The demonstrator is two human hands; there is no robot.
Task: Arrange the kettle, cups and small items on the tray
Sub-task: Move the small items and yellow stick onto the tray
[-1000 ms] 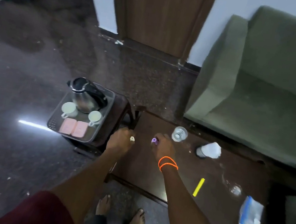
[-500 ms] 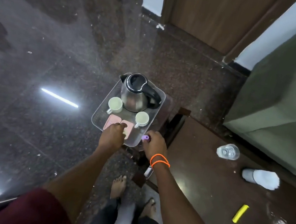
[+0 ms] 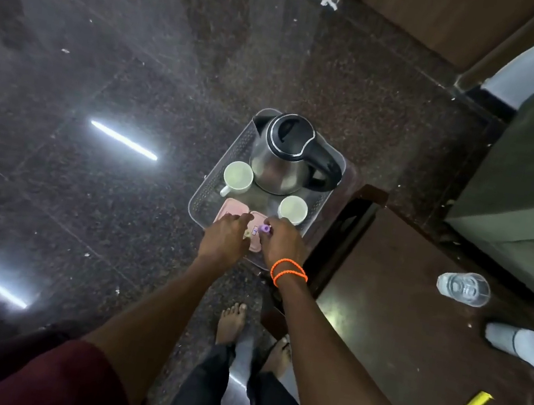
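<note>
Tray (image 3: 205,193): clear and perforated, on a small dark stand (image 3: 348,180) beside the wooden table (image 3: 413,328).
Kettle (image 3: 286,156): upright at the tray's far edge, handle toward the right corner.
Cups (image 3: 238,175): two pale ones, one at the left edge, the other (image 3: 293,209) at the right, both just near of the kettle.
Pink pads (image 3: 233,211): two, flat along the near edge, partly under the hands.
Right hand (image 3: 282,244): fingers curled, pinching a small purple item (image 3: 265,229) over the right pad.
Left hand (image 3: 223,239): fingers curled down over the left pad; a pale item (image 3: 248,233) shows at its fingertips, though I cannot tell if it is pinched.
Key relation: the purple item sits directly above the right pad, so the right hand is nearer; setting it down likely needs only a short drop.
Long axis: too small to tell.
</note>
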